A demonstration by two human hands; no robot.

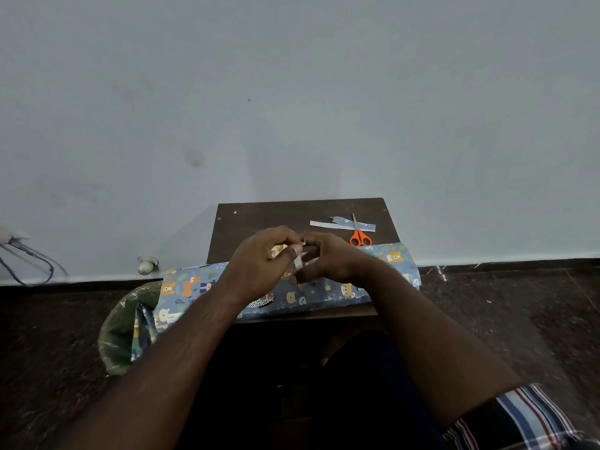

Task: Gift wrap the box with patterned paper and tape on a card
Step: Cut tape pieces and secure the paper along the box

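Head view: wrapped box (324, 292) lying on the dark table (259, 219), long axis running left to right, its left end overhanging the table edge (patterned paper with bears). Both hands meet above its middle; left hand (259, 267) and right hand (328, 261) have curled fingers pinching what appears to be a small tape roll (299, 262). Orange scissors (359, 237) and a paper strip (341, 223) lie behind.

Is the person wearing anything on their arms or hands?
Both forearms are bare, and no gloves, rings or watch show on the left hand or right hand. Only the right arm shows a short sleeve, striped blue, white, red and dark.
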